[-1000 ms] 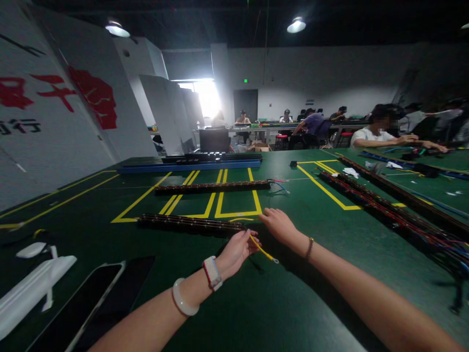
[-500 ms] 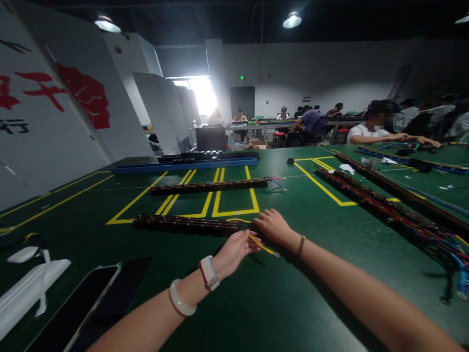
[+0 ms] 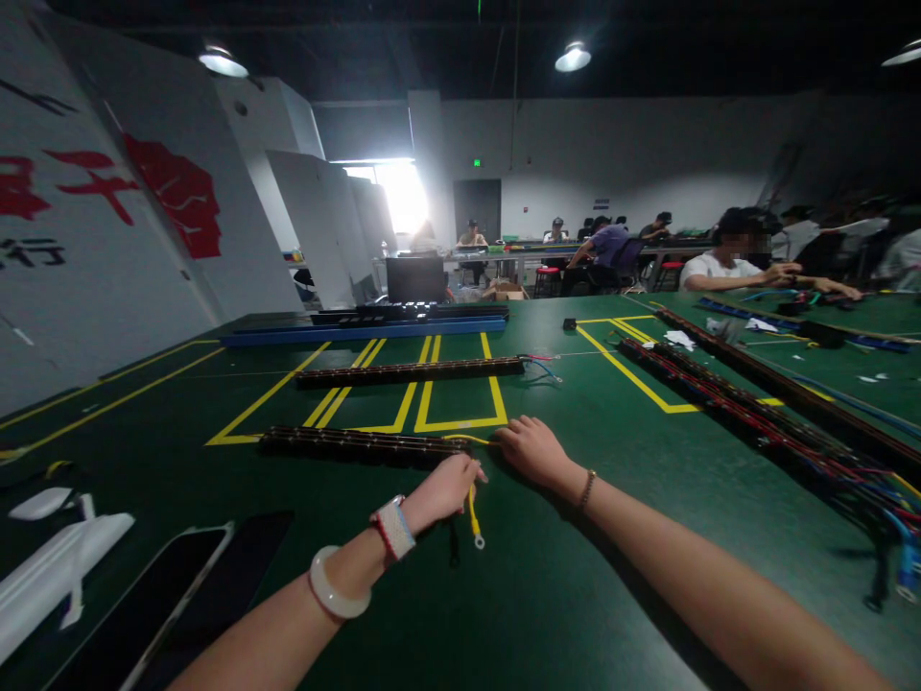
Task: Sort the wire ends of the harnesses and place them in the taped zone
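Observation:
A long black strip with brown rows (image 3: 360, 441) lies on the green table, its right end by my left hand. My left hand (image 3: 450, 488) is closed in a pinch at that end. From under its fingers hangs a short yellow cable (image 3: 473, 513) with a metal ring terminal. A black lead (image 3: 453, 545) hangs beside it. A thin yellow wire (image 3: 467, 439) runs from the strip's end to the curled fingertips of my right hand (image 3: 532, 449). Whether both yellow pieces are one cable is hidden by my left hand.
Another black strip (image 3: 410, 371) with red and blue leads lies beyond. Wired strips (image 3: 748, 422) stretch along the right, near a seated co-worker (image 3: 734, 264). A blue rail (image 3: 360, 331) lies at the back. On the left are a phone-like dark slab (image 3: 151, 595) and white packaging (image 3: 64, 566).
My left hand has moved left and slightly down and turned over. The ringed end of the yellow cable swung from pointing right to hanging down. My right hand stayed nearly in place.

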`<state>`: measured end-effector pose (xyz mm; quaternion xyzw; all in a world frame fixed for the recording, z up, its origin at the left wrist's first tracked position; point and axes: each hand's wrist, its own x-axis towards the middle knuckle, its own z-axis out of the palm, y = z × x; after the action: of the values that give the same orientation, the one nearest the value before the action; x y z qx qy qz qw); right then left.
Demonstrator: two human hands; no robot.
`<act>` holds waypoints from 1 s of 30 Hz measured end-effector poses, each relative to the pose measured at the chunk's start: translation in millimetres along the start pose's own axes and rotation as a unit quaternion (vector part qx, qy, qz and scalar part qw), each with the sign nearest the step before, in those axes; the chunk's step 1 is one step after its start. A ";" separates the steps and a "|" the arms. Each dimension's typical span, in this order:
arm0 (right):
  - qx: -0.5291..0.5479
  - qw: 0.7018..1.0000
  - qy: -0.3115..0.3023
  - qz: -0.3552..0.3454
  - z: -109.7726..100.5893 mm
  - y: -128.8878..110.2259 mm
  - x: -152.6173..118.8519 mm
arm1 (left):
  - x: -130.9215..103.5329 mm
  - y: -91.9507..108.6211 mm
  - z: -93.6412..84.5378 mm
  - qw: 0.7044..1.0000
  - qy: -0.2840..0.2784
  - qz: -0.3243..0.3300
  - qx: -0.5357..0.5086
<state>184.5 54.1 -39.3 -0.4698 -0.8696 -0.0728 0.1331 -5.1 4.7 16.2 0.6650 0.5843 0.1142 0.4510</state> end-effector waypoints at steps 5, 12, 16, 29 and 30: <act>0.007 1.000 0.007 -0.005 0.6 0.6 -0.2 | -4.4 0.2 11.3 0.938 0.097 0.038 0.331; 0.075 0.997 -0.004 -0.021 -3.8 -0.3 1.3 | -10.0 -4.2 20.4 0.877 0.148 0.100 0.446; 0.173 0.985 -0.019 0.015 -5.6 -6.2 4.0 | -14.1 -6.7 25.6 0.883 0.170 0.231 0.371; 0.441 0.869 -0.196 0.108 -18.9 -3.8 9.5 | -19.1 -3.6 37.1 0.979 0.002 0.194 -0.055; 0.451 0.865 -0.196 0.102 -19.1 -3.0 9.0 | -16.6 -4.2 38.1 0.982 -0.021 0.163 -0.092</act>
<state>180.4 54.8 -18.4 -0.4496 -0.7628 0.4349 0.1638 13.1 -28.0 -2.3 0.7093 0.4450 0.2254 0.4980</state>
